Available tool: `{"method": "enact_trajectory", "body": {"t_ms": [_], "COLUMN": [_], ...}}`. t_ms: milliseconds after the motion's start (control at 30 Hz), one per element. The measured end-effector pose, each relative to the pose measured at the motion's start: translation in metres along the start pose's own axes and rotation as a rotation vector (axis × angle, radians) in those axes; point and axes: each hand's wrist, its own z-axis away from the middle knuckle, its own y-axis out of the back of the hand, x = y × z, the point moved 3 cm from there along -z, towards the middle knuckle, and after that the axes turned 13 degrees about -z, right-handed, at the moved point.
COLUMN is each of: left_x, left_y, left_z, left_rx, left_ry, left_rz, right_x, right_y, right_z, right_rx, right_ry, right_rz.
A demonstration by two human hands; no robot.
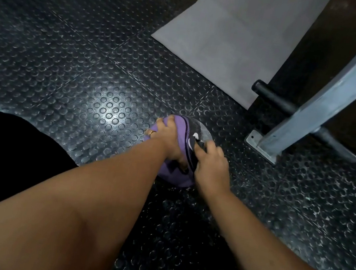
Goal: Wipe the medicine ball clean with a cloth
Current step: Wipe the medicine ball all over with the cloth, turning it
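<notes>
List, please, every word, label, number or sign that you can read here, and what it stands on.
No text can be read.
White mark on the medicine ball, beside the cloth: too blurred to read.
Grey mat and metal frame: no print shows.

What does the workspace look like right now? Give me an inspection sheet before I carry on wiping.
Surface: dark studded rubber floor, with a glare patch and whitish scuffs at right.
Job's things: medicine ball on the floor, dark with a white mark, mostly covered by the purple cloth.
Clutter: nothing seen.
Grippers: left hand grips the cloth over the ball's top; right hand has curled fingers at the cloth's striped edge, grip unclear.
Cables: nothing seen.
Surroundings: grey mat beyond the ball; grey metal frame with a black bar at right.
</notes>
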Motion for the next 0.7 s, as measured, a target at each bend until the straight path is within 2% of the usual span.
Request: {"method": "enact_trajectory", "body": {"t_ms": [200,433,567,700], "left_x": [0.001,0.005,0.01,0.002], "left_y": [-0.001,0.005,0.005,0.007], "left_z": [0.001,-0.001,0.003,-0.002], "left_rx": [-0.01,-0.029,-0.01,-0.028], "left_ry": [0.02,0.014,0.02,0.051], "left_rz": [-0.017,0.001,-0.037,0.026], "right_x": [-0.014,0.0,0.003,-0.004], "right_y": [0.008,-0.004,-0.001,0.006], "right_z": [-0.041,0.017,0.011,-0.006], "right_rx": [-0.08,-0.039,-0.008,-0.042], "right_ry": [-0.025,-0.014,-0.019,0.002], "right_rz": [0.088,-0.038,-0.017,0.028]}}
